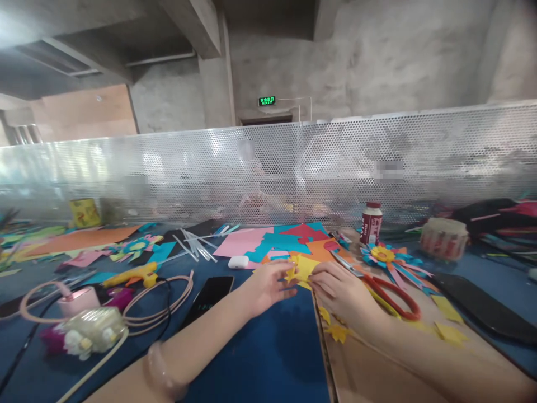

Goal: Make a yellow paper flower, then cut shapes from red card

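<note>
My left hand (272, 286) pinches a small cut piece of yellow paper (291, 273) between thumb and fingers, its other fingers curled loosely. Right beside it, my right hand (340, 286) grips the edge of a yellow paper square (307, 267); its thumb is mostly hidden. The two yellow papers overlap in view, and I cannot tell whether they are joined. Below my right hand lie yellow paper flower cutouts (338, 333) on a brown board. Scissors with red-orange handles (396, 299) rest just beyond my right wrist.
Coloured paper sheets (285, 242) and glue sticks (196, 245) lie ahead. On the left are a yellow glue gun (136, 275), a coiled cable (157, 305) and a phone (212, 294). A bottle (371, 223), a paper flower (382, 254) and a black object (482, 308) stand or lie right.
</note>
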